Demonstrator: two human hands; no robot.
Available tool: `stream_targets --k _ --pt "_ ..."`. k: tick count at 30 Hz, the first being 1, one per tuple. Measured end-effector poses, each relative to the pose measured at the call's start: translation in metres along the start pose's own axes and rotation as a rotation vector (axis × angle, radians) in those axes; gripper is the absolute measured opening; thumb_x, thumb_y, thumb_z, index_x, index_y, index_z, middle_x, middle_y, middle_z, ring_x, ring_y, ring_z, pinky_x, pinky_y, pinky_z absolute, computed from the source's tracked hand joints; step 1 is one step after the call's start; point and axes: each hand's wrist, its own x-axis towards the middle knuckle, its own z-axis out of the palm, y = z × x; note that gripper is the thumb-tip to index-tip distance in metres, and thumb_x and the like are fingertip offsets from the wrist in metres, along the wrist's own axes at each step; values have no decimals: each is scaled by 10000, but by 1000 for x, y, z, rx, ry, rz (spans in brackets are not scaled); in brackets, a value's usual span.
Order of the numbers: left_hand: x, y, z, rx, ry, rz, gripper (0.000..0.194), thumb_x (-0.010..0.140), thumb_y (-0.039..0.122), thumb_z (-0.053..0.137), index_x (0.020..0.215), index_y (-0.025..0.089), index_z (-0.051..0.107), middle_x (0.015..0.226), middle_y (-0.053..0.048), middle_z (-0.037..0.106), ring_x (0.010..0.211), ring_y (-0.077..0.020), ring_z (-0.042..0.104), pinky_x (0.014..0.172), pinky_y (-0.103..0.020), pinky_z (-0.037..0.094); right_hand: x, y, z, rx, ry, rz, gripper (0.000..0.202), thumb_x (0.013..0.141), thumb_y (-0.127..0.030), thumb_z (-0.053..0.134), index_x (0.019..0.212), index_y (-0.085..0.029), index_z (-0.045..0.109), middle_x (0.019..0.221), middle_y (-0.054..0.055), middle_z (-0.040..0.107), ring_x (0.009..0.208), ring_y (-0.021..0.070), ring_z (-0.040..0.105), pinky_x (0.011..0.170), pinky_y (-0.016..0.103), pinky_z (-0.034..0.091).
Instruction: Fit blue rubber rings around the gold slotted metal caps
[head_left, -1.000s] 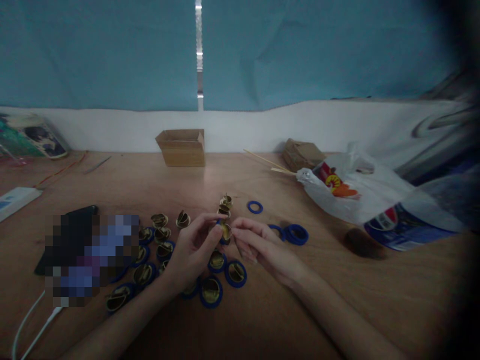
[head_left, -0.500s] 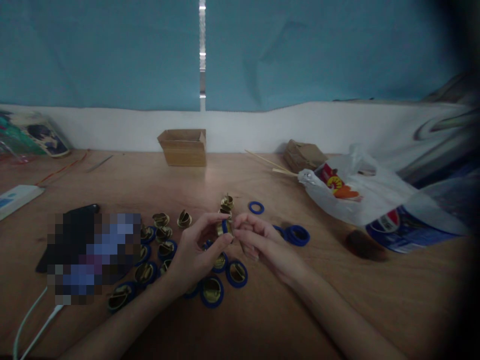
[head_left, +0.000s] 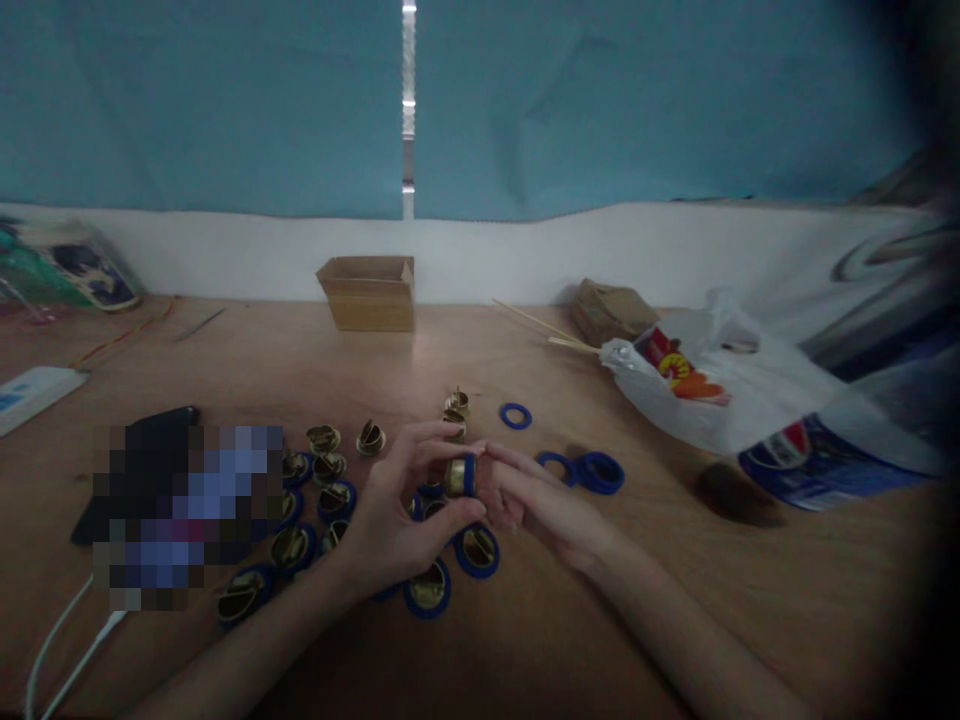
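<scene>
Between my hands is a round brass fitting point(head_left: 457, 477) with a blue ring point(head_left: 470, 474) around its right end. My left hand point(head_left: 401, 500) curves around the fitting from the left, thumb below and fingers above. The bent fingers of my right hand point(head_left: 525, 495) press against its ringed end, partly hiding it. Several similar brass fittings lie left of and below my hands, many with blue rings, such as this fitting point(head_left: 477, 550). Brass pieces without visible rings, like this upright brass piece point(head_left: 370, 438), stand farther back. A loose blue ring point(head_left: 515, 416) and a small pile of blue rings point(head_left: 598, 472) lie to the right.
An open cardboard box point(head_left: 373, 300) stands near the wall. On the left are a dark phone-like object point(head_left: 169, 440), partly pixelated, and a white cable point(head_left: 82, 655). A plastic bag point(head_left: 675, 420), a brown package point(head_left: 611, 312) and a blue-labelled bottle point(head_left: 810, 465) occupy the right.
The fitting has moved slightly right and lower, and more of its brass side shows. My left thumb and fingers have spread wider around it, while my right fingers have closed in on the ringed end.
</scene>
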Motion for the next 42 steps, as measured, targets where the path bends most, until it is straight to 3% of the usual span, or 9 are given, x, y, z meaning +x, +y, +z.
stream_targets --k 7,11,16,20,24,29,33,37,42 --pt "-1 0 -2 122 -43 -43 333 703 234 793 989 190 629 930 -62 707 852 -206 690 770 -328 563 -2 -2 -1 13 -49 42 188 710 -268 689 868 -217 601 609 -67 492 464 60 376 413 180 275" --pt "-2 0 0 226 -5 -92 315 699 231 785 949 185 598 879 -54 701 774 -197 676 714 -330 553 -6 -11 -3 -76 -29 -30 204 742 -265 679 911 -199 587 666 -53 526 474 54 388 419 183 263" --pt "1 0 -1 375 5 -38 255 710 141 730 941 189 632 919 -49 673 852 -204 649 744 -330 530 -7 -19 -9 -130 99 -221 178 817 -335 663 879 -213 548 539 -104 355 432 57 275 417 206 217" --pt "3 -3 -3 404 -46 -23 357 709 88 711 1044 200 659 1061 -73 681 1008 -233 636 847 -360 523 -13 -23 -5 -281 35 -322 178 820 -321 683 842 -217 540 562 -98 341 475 70 280 447 224 203" --pt "1 -8 -2 390 -50 -48 615 699 146 754 1276 208 553 1159 -99 687 1026 -250 657 865 -386 539 -15 -18 2 -438 -59 -370 154 808 -256 693 907 -223 579 601 -91 300 526 87 283 475 231 223" --pt "-2 -11 -1 399 -79 -32 654 718 135 735 1329 205 511 1221 -102 666 1116 -248 628 932 -373 525 -7 -5 0 -638 6 -379 105 828 -291 675 865 -206 627 579 -87 285 506 89 289 463 245 209" --pt "-2 -8 0 393 -99 -27 670 724 139 731 1345 202 487 1268 -100 637 1117 -234 625 950 -362 517 -6 -7 -10 -682 60 -412 218 824 -318 675 703 -195 542 560 -86 319 496 81 302 460 243 214" --pt "0 -3 -3 461 -45 -56 531 779 169 671 1287 221 523 1225 -76 650 1082 -232 627 964 -394 495 -12 -22 -25 -699 51 -340 275 823 -332 651 656 -196 479 557 -80 362 496 78 319 459 233 235" --pt "10 -7 -20 747 158 -116 265 798 139 601 1052 207 624 1040 -51 691 989 -230 631 889 -383 508 -23 -39 -40 -828 -88 -130 213 767 -294 664 672 -193 502 599 -38 505 533 105 439 470 232 290"
